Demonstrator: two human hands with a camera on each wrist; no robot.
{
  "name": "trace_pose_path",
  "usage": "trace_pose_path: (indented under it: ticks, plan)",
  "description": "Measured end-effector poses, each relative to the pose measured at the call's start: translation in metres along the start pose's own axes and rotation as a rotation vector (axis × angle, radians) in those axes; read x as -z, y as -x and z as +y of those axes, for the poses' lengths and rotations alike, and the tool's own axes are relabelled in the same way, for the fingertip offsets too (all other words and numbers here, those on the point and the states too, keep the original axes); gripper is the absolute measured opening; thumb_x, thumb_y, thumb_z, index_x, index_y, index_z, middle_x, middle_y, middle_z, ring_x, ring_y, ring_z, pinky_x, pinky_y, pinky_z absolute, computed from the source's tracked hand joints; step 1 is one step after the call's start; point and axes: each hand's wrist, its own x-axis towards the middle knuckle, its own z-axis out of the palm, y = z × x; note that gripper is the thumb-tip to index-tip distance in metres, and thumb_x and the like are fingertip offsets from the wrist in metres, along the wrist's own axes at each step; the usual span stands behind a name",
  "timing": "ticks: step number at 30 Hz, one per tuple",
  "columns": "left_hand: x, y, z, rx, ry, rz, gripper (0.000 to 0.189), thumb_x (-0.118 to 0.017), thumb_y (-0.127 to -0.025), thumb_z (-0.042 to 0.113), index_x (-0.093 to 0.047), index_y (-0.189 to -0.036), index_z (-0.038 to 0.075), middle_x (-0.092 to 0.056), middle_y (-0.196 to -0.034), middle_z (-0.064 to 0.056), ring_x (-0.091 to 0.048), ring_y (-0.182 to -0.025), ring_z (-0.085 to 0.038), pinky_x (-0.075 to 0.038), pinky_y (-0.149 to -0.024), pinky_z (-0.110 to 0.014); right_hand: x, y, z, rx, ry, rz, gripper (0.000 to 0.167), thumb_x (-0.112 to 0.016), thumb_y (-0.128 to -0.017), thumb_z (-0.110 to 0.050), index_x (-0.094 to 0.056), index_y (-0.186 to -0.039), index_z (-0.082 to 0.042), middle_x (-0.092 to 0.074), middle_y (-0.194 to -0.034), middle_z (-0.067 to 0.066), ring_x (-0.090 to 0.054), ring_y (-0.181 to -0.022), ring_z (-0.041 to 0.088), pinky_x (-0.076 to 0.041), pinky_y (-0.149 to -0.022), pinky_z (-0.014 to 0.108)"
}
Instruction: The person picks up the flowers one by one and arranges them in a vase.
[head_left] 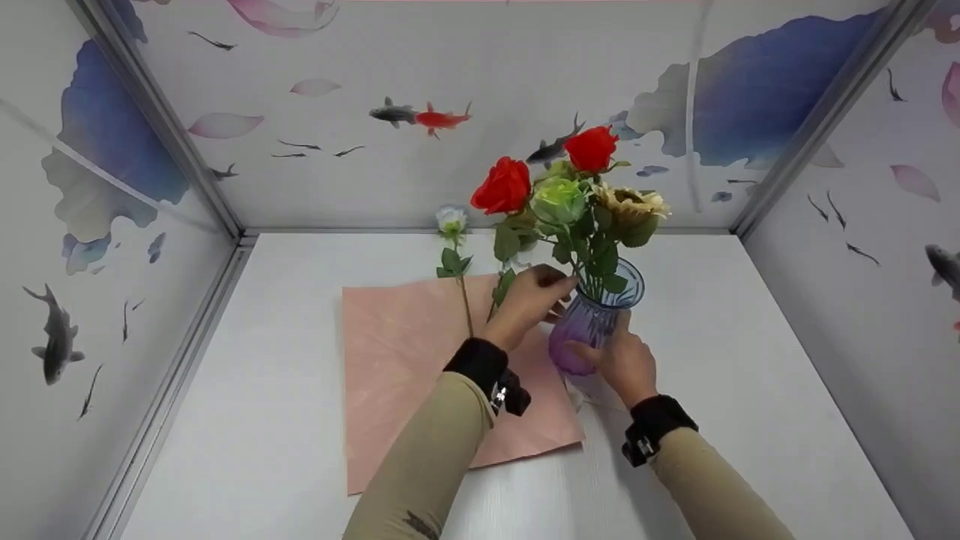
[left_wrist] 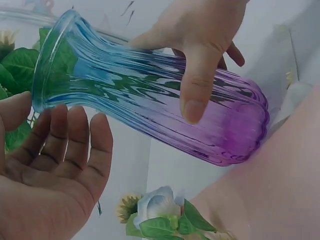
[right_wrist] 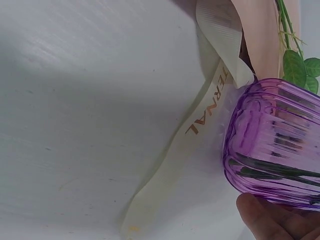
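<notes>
A ribbed glass vase (head_left: pixel 581 345), blue at the mouth and purple at the base, leans in both hands. My right hand (head_left: pixel 626 364) grips its lower body; in the left wrist view the right thumb (left_wrist: pixel 196 92) lies along the glass. At the rim, my left hand (left_wrist: pixel 57 170) has its thumb on the mouth side and curled fingers against the neck. Out of the vase rise two red roses (head_left: pixel 504 185), a green rose (head_left: pixel 559 201) and a pale yellow sunflower (head_left: pixel 631 206). Their stems (right_wrist: pixel 280 171) show through the purple glass.
Pink wrapping paper (head_left: pixel 405 375) covers part of the white table (head_left: pixel 262 420). On it lies a white rose (head_left: pixel 451 221), with another leafy stem (head_left: pixel 502 287) beside it. A cream lettered ribbon (right_wrist: pixel 175 145) trails near the vase base. Printed panels wall the table's back and sides.
</notes>
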Motion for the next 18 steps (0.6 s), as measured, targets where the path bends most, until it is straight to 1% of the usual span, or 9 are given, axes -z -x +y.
trace_pose_path:
  ticks: [1, 3, 5, 7, 10, 12, 14, 16, 18]
  plan:
    - [0.002, 0.002, -0.002, -0.002, -0.014, -0.006, 0.032, -0.066, -0.101, 0.031, -0.064, -0.121, 0.006, -0.068, -0.105, -0.016, -0.069, -0.096, -0.034, -0.059, -0.084, -0.043, 0.0, 0.0, 0.0, 0.001, 0.003, 0.005, 0.11, -0.085, -0.079, -0.054, -0.025, -0.148, 0.007, -0.067, -0.077, 0.028, -0.067, -0.063, 0.039, -0.051, -0.056, 0.054]
    - [0.007, 0.006, -0.008, 0.001, -0.065, 0.002, 0.03, -0.064, -0.102, 0.03, -0.065, -0.12, 0.006, -0.068, -0.104, -0.015, -0.07, -0.093, -0.031, -0.06, -0.081, -0.039, -0.001, 0.0, 0.001, -0.005, 0.005, 0.007, 0.11, -0.085, -0.078, -0.055, -0.026, -0.148, 0.007, -0.067, -0.077, 0.027, -0.066, -0.063, 0.037, -0.051, -0.055, 0.053]
    - [0.016, 0.01, -0.016, 0.001, -0.137, 0.03, 0.027, -0.062, -0.102, 0.027, -0.066, -0.118, 0.005, -0.069, -0.101, -0.013, -0.069, -0.088, -0.028, -0.059, -0.075, -0.035, -0.002, 0.0, -0.001, -0.015, 0.006, 0.003, 0.11, -0.084, -0.078, -0.056, -0.027, -0.148, 0.008, -0.067, -0.078, 0.027, -0.067, -0.064, 0.037, -0.051, -0.056, 0.053]
    - [0.026, 0.013, -0.026, -0.007, -0.23, 0.072, 0.027, -0.06, -0.102, 0.025, -0.067, -0.117, 0.003, -0.07, -0.101, -0.013, -0.068, -0.085, -0.024, -0.058, -0.073, -0.034, -0.002, 0.0, -0.002, -0.023, 0.018, -0.003, 0.112, -0.083, -0.079, -0.059, -0.027, -0.148, 0.009, -0.068, -0.079, 0.028, -0.067, -0.065, 0.038, -0.051, -0.057, 0.054]
    - [0.041, 0.018, -0.044, -0.028, -0.391, 0.138, 0.029, -0.059, -0.101, 0.023, -0.067, -0.118, 0.001, -0.071, -0.106, -0.013, -0.067, -0.09, -0.022, -0.056, -0.078, -0.036, -0.001, 0.0, -0.004, -0.036, 0.031, -0.019, 0.116, -0.08, -0.078, -0.064, -0.026, -0.148, 0.011, -0.068, -0.083, 0.03, -0.069, -0.069, 0.042, -0.052, -0.059, 0.056]
    - [0.051, 0.023, -0.058, -0.023, -0.483, 0.172, 0.028, -0.059, -0.101, 0.022, -0.067, -0.117, 0.001, -0.071, -0.108, -0.013, -0.066, -0.094, -0.023, -0.055, -0.082, -0.038, 0.0, 0.001, -0.006, -0.048, 0.037, -0.027, 0.118, -0.078, -0.077, -0.068, -0.026, -0.148, 0.011, -0.069, -0.086, 0.032, -0.07, -0.073, 0.045, -0.053, -0.061, 0.058]
    - [0.06, 0.028, -0.071, 0.0, -0.558, 0.188, 0.024, -0.059, -0.101, 0.021, -0.068, -0.113, 0.002, -0.071, -0.107, -0.012, -0.065, -0.095, -0.024, -0.054, -0.083, -0.04, 0.002, 0.002, -0.009, -0.061, 0.037, -0.037, 0.121, -0.076, -0.078, -0.071, -0.025, -0.149, 0.012, -0.069, -0.09, 0.033, -0.07, -0.078, 0.048, -0.054, -0.064, 0.06]
    - [0.068, 0.034, -0.083, 0.038, -0.62, 0.192, 0.02, -0.059, -0.101, 0.019, -0.068, -0.108, 0.004, -0.07, -0.104, -0.011, -0.065, -0.092, -0.025, -0.054, -0.081, -0.041, 0.004, 0.004, -0.01, -0.076, 0.035, -0.048, 0.123, -0.074, -0.078, -0.073, -0.023, -0.15, 0.012, -0.069, -0.094, 0.034, -0.07, -0.082, 0.05, -0.054, -0.066, 0.061]
    - [0.074, 0.039, -0.093, 0.08, -0.684, 0.196, 0.018, -0.059, -0.101, 0.018, -0.068, -0.107, 0.004, -0.069, -0.102, -0.011, -0.065, -0.091, -0.024, -0.054, -0.08, -0.041, 0.004, 0.005, -0.011, -0.086, 0.026, -0.061, 0.126, -0.072, -0.078, -0.075, -0.02, -0.151, 0.013, -0.069, -0.098, 0.035, -0.07, -0.086, 0.052, -0.054, -0.067, 0.062]
